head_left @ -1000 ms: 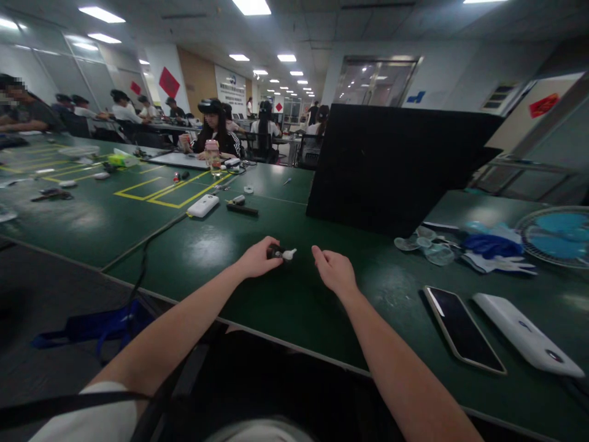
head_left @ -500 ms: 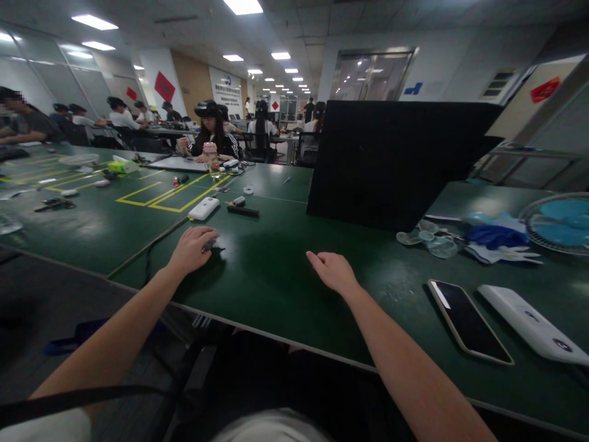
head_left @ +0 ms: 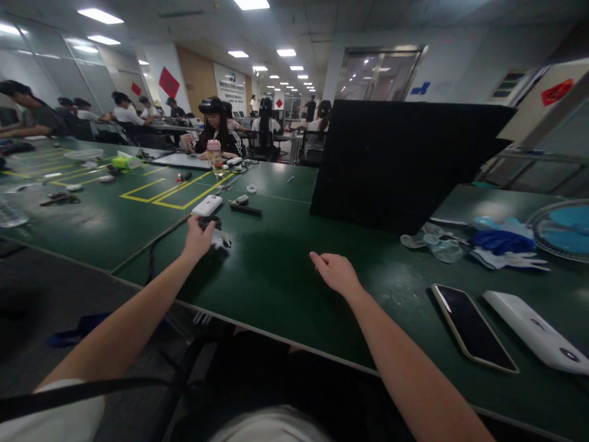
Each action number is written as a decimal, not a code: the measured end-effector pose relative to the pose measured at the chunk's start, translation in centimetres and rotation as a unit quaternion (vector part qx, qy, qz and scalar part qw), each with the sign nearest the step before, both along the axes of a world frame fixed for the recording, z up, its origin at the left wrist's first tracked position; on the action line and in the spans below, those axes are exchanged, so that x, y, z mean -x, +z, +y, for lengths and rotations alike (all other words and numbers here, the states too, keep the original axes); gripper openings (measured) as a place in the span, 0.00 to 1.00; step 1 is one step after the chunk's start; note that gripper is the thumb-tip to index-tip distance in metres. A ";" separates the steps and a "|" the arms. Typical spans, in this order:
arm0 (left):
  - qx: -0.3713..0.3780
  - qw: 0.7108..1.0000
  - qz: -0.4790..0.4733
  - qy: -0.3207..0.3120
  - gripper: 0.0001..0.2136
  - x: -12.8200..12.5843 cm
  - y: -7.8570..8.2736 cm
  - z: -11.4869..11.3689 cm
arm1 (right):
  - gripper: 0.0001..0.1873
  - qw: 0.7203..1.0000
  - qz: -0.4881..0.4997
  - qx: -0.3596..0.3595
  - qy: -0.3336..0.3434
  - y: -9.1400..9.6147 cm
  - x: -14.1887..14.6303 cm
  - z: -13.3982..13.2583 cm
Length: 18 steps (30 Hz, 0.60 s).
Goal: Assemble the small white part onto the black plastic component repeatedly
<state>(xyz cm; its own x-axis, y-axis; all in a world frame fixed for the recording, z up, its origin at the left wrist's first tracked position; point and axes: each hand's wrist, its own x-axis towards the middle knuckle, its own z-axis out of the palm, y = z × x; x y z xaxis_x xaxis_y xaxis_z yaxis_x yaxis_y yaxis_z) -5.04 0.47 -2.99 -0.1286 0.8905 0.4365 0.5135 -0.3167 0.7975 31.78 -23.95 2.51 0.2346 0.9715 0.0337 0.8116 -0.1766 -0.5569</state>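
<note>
My left hand [head_left: 200,236] is raised a little above the green table [head_left: 267,270], thumb and fingers closed on a small dark object [head_left: 210,222]. Pale, shiny pieces [head_left: 221,239] with a dark end hang just below it; they look joined to the dark object, but the blur hides what kind of thing it is. My right hand [head_left: 337,273] rests on the table to the right with its fingers curled in and the thumb pointing forward. Nothing shows in it. A white power bank [head_left: 207,205] lies just beyond my left hand.
A large black panel [head_left: 396,166] stands ahead on the right. A phone [head_left: 473,328], a second white device [head_left: 538,331], gloves [head_left: 508,245] and a fan [head_left: 564,230] lie right. A dark bar [head_left: 246,209] lies ahead. A person [head_left: 216,132] sits across the table.
My left hand has lifted from the table and turned, bringing up the dark object with the pale shiny pieces. My right hand has stayed in place. The view has shifted slightly.
</note>
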 end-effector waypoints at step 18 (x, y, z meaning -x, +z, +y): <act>0.046 0.933 0.225 -0.276 0.25 -13.9 1.8 -8.4 | 0.31 0.996 0.045 -0.037 -0.066 0.0 -0.8 -0.1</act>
